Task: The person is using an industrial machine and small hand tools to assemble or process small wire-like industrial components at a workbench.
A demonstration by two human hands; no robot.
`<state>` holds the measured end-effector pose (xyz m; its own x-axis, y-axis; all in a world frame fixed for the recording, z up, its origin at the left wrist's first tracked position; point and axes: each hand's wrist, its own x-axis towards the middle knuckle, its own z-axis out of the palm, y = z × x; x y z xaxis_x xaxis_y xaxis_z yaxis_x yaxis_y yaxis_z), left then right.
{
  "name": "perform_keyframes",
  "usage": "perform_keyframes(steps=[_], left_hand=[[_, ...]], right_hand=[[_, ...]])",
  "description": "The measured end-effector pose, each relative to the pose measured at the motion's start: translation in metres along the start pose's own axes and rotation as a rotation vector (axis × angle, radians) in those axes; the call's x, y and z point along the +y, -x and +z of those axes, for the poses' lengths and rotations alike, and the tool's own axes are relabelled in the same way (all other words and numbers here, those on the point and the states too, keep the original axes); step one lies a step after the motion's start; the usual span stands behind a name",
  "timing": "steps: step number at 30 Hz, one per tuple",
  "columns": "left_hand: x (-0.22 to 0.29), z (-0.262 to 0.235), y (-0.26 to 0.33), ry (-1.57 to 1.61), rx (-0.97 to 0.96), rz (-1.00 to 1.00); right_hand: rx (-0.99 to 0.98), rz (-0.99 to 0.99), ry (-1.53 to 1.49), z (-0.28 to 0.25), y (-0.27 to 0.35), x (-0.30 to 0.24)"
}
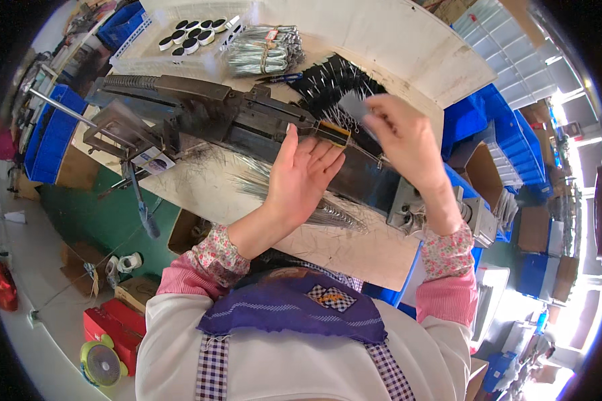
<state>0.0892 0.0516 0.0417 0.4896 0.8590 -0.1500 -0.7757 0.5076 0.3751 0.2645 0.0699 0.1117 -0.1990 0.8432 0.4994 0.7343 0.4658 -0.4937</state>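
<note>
My left hand [302,175] lies palm up with fingers stretched out, its fingertips at the front side of a long dark metal machine [247,120], beside a yellow-edged slot [334,133]. It holds nothing that I can see. Above and right of that slot, my right hand [405,137] is raised with bent fingers, pinching a small grey flat piece [352,105]; motion blurs the piece. Behind the slot, many thin metal pins [334,83] lie spread over a black mat. Loose thin wires [334,215] rest on the table just in front of the machine.
A clear plastic crate [137,61] with several black-topped white rolls [190,45] stands at the back left, next to tied bundles of metal rods [265,53]. A lever [147,214] hangs at the machine's left end. Blue bins [465,113] stand at the right.
</note>
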Motion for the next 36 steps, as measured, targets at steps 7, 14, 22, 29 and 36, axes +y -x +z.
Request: perform_keyframes(steps=[7, 14, 22, 29, 36], left_hand=[[0.0, -0.006, 0.001, -0.003, -0.03, 0.004], [0.01, 0.004, -0.003, -0.015, 0.094, -0.086], [-0.016, -0.012, -0.005, -0.163, 0.072, -0.019], [-0.064, -0.016, 0.011, -0.225, 0.234, -0.103], [0.039, -0.083, 0.123, -1.504, -0.107, 0.372]], right_hand=[[-0.327, -0.065, 0.475, 0.015, 0.019, -0.039], [-0.365, -0.205, 0.535, 0.02, 0.014, -0.035], [-0.261, 0.031, 0.186, 0.01, 0.089, -0.035], [-0.409, 0.446, 0.321, 0.041, 0.225, 0.012], [-0.381, 0.234, 0.295, 0.034, 0.227, 0.026]])
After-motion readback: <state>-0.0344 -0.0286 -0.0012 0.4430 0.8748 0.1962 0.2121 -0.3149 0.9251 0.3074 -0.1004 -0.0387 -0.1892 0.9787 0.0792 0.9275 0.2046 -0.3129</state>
